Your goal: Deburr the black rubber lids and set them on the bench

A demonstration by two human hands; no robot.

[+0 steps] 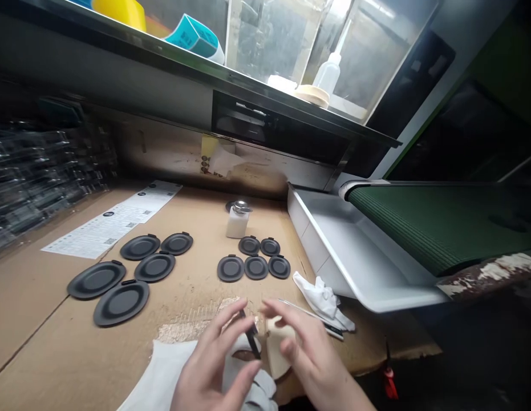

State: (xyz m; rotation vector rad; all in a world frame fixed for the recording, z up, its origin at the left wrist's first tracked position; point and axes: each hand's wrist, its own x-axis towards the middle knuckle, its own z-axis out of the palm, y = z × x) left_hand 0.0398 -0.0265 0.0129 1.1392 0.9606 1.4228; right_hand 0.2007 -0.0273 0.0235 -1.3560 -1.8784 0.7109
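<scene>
My left hand (211, 359) pinches a thin black piece (250, 338), seen edge-on, between its thumb and fingers. It may be one of the flat black lids, but its face is hidden. My right hand (310, 348) curves beside a cream-coloured block (277, 347), with thumb and fingers apart; whether it touches the block cannot be told. Under my hands lies a white cloth (162, 365). Ahead, several black oval lids with small tabs lie in two groups, a left lid (120, 302) and a right lid (255, 267) among them.
A white pump bottle (238, 222) with a metal top stands behind the lids. Printed sheets (106, 222) lie at left near stacked clear trays (43, 171). Right of me are a crumpled white cloth (320, 297), a white tray (333, 274) and a green conveyor belt (436, 222). A shelf edge (256, 85) overhangs.
</scene>
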